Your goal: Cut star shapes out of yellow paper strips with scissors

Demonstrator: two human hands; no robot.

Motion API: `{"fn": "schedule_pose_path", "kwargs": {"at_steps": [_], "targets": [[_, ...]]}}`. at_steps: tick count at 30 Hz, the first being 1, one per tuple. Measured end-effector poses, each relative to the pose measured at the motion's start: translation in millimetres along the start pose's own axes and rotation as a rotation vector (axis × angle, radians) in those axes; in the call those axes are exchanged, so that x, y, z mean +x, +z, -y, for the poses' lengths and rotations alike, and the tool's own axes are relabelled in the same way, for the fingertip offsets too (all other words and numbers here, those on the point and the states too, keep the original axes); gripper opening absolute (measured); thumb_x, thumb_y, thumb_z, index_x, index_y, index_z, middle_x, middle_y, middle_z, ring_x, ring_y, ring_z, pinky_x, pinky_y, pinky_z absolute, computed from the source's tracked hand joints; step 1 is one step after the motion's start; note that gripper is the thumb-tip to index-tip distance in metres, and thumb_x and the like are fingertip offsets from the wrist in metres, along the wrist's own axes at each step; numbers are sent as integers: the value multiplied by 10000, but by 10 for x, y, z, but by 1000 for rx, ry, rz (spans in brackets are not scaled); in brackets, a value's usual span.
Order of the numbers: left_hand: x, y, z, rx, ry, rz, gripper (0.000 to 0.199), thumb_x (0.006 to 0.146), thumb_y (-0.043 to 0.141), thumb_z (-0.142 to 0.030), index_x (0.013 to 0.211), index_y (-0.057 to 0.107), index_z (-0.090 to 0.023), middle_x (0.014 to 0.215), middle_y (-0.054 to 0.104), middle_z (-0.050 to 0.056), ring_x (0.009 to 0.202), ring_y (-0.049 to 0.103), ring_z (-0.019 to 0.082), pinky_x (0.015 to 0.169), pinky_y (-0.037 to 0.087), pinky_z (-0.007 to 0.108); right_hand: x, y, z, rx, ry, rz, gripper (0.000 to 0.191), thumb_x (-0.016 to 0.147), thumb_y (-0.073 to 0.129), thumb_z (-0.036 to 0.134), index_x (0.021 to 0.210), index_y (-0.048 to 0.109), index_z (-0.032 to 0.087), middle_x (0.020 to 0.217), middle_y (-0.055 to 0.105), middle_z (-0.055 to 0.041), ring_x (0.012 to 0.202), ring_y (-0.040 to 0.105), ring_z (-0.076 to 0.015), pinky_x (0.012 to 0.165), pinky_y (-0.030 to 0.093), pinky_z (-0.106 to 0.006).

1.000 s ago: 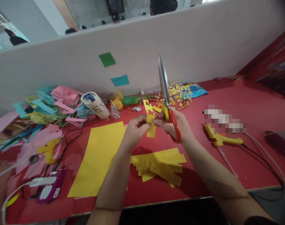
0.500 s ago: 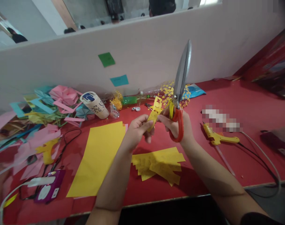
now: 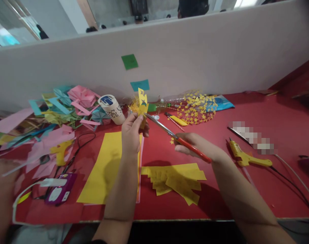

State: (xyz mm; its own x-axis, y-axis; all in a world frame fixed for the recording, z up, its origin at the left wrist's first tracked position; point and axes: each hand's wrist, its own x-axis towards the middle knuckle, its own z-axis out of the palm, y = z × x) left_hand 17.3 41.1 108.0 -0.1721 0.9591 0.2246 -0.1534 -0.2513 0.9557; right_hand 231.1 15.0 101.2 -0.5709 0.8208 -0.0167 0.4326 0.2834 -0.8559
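Note:
My left hand (image 3: 132,130) pinches a yellow paper strip (image 3: 143,105) with star-shaped holes cut through it, held upright above the table. In my right hand (image 3: 195,144) is a pair of scissors (image 3: 167,129) with a red handle, its blades pointing up and left. The blade tips are at the strip, close to my left fingertips; whether they are cutting into the paper I cannot tell. Small yellow stars (image 3: 172,140) lie on the table just past my right fingers. Below my hands is a fanned pile of yellow strips (image 3: 177,179).
Yellow sheets (image 3: 95,176) lie at left on the red table. Glue guns (image 3: 248,156) rest on both sides. A star-covered clear bottle (image 3: 197,108), a yellow cutter (image 3: 178,119), a white cup (image 3: 112,110) and folded coloured papers (image 3: 80,96) stand along the back. Another person's arm is at far left.
The scissors have swung from upright to pointing left, bringing their tips to the strip. My left hand has moved left with the strip, and small stars now show on the table.

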Motion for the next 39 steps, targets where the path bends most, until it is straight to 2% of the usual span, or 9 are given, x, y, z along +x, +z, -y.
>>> {"fn": "schedule_pose_path", "kwargs": {"at_steps": [6,16,24,39], "targets": [[-16,8,-11,-75,107,-142,156,817,601,-264,688,540,-202,552,566,-49,401,490,57,362,338,184,10,74,67,61,26,-14,550,785,548,748,668,364,243,556,357,67,492,311,-98,469,226,-251],[-133,90,-22,-6,78,39,171,839,605,-311,721,547,-201,508,571,-55,348,467,61,338,362,178,26,115,104,148,37,-29,583,759,534,791,663,360,243,537,378,64,479,331,-95,454,252,-252],[-121,82,-15,21,158,12,182,848,599,-302,718,518,-203,468,537,-72,316,449,59,314,356,164,23,123,136,201,78,23,628,708,533,843,667,367,238,545,380,67,461,342,-84,446,263,-253],[-131,85,-20,127,263,-26,210,858,579,-253,673,489,-212,483,537,-72,354,483,62,354,403,170,44,169,91,124,100,-17,508,823,512,699,670,369,236,584,358,58,495,333,-94,466,275,-258]]}}
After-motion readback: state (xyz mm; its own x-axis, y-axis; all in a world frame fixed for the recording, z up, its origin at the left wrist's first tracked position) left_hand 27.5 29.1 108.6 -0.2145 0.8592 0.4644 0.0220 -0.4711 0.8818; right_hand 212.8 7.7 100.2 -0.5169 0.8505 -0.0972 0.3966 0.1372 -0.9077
